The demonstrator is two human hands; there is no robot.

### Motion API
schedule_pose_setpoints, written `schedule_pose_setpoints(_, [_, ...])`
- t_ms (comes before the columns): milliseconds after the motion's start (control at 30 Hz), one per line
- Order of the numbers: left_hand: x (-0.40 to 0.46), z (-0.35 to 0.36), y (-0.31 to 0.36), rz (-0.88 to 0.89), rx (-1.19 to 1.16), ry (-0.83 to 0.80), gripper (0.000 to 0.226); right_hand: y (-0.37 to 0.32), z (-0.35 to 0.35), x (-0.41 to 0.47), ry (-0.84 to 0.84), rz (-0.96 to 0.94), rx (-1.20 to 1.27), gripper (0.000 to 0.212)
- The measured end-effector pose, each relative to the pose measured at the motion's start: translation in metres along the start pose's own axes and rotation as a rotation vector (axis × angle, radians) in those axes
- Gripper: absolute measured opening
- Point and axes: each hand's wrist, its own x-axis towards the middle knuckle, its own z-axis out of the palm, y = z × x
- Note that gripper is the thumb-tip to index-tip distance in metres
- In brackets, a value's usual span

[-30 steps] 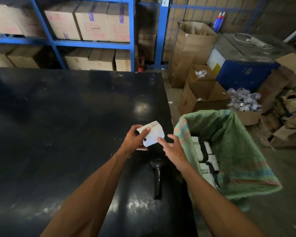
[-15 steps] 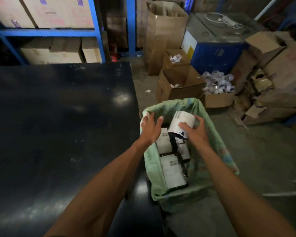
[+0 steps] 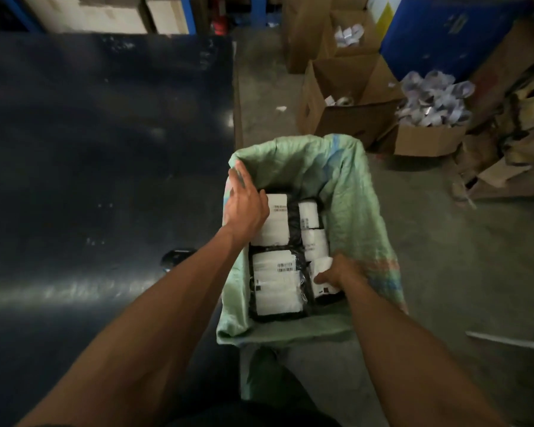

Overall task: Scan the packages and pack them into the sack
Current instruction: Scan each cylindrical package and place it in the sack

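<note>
Now small package (image 3: 321,277) under right hand (image 3: 341,274), inside green sack (image 3: 349,186).

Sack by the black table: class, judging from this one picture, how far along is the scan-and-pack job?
Done: several labelled packages already lie in rows inside the green sack. In hand: the right hand grips one more small package at the near right corner, while the left hand rests open at the sack's rim. Left: no unscanned packages show on the black table, so what remains cannot be told.
</note>
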Motion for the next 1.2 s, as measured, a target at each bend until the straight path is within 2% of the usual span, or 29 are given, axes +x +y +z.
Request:
schedule_pose_setpoints(133, [0.001,0.001,-0.005,0.017,-0.009,0.03,0.079,0.0,0.026,0.03,-0.06,0.017,0.031,0.109])
schedule_pose_setpoints(300, [0.002,0.004,-0.001,0.007,-0.058,0.068,0.079,0.005,0.05,0.052,-0.069,0.019,0.134,0.12])
schedule_pose_setpoints(500, [0.003,0.009,0.008,-0.014,-0.077,0.054,0.084,0.008,0.06,0.058,0.004,0.006,0.13,0.09])
schedule_pose_setpoints(1000, [-0.007,-0.003,0.005,-0.012,-0.14,0.041,0.086,-0.004,0.035,0.043,-0.007,0.051,0.155,0.106])
schedule_pose_setpoints(1200, [-0.02,-0.008,-0.001,0.011,-0.289,-0.014,0.093,-0.02,0.002,0.017,0.069,-0.043,0.17,0.073])
